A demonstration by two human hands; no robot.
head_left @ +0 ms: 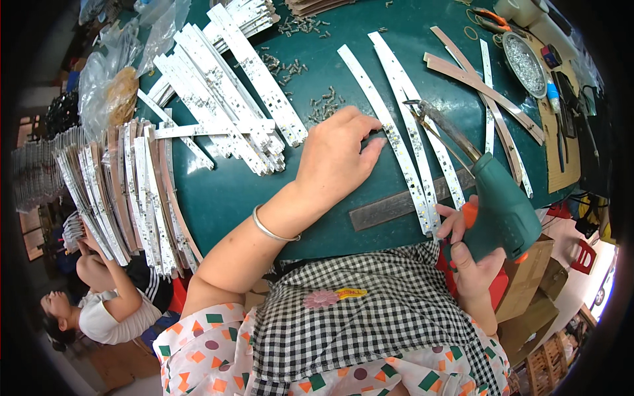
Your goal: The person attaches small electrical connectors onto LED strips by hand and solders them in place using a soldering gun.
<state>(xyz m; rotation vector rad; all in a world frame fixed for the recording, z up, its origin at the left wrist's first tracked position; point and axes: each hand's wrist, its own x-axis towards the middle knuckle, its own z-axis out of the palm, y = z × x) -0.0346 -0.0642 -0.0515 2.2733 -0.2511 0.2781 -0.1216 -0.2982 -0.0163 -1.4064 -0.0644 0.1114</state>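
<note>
My right hand (472, 264) grips the handle of a green soldering gun (505, 204) with orange parts. Its long metal barrel points up and left, and its tip (413, 104) is over the white LED circuit strips (413, 142) lying side by side before me. My left hand (340, 148) is beside the leftmost of these strips (386, 122), with the index fingertip at its edge. Its fingers are curled, thumb and index bent toward each other; anything held inside is hidden. Small metal parts (325, 105) lie loose just beyond the left hand.
Stacked LED strips (218, 99) cover the table's left side, with more bundles (132, 191) at its edge. A flat dark bar (389, 208) lies near me. To the right are crossed strips (489, 89), a metal bowl (525, 63) and tools. Another person (109, 310) sits at lower left.
</note>
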